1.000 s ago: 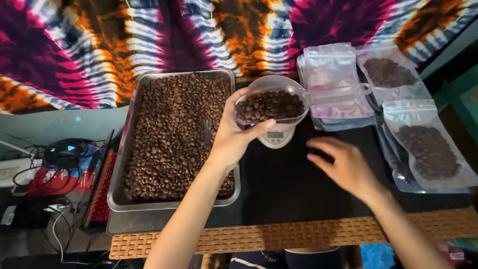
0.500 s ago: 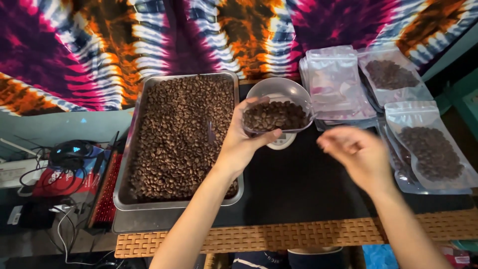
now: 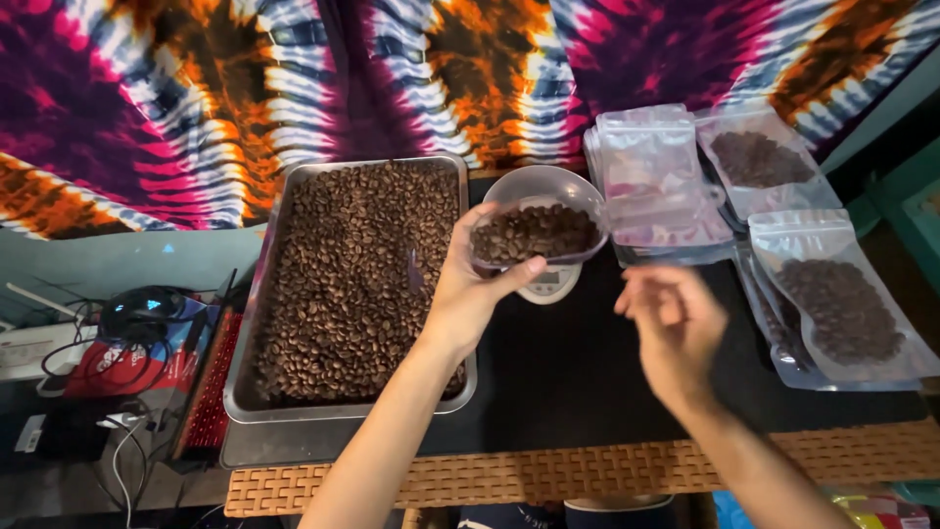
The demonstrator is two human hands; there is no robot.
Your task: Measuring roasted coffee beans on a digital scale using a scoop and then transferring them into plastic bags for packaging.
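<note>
My left hand [image 3: 472,287] grips a clear plastic bowl [image 3: 541,192] half full of brown coffee beans and holds it just above a small white digital scale [image 3: 551,284]. Left of the bowl stands a metal tray [image 3: 247,392] heaped with more coffee beans. My right hand [image 3: 674,328] hovers over the dark tabletop to the right of the scale, blurred, fingers loosely curled and holding nothing.
A stack of empty clear pouches [image 3: 654,176] lies at the back right, with two bean-filled pouches [image 3: 840,306] beside it. A woven mat [image 3: 548,472] edges the table front. Cables and gadgets [image 3: 117,343] clutter the left. A tie-dye cloth [image 3: 294,88] hangs behind.
My right hand has risen from the tabletop and drawn in toward the bowl. The left hand keeps the bowl raised above the scale; the view has shifted slightly.
</note>
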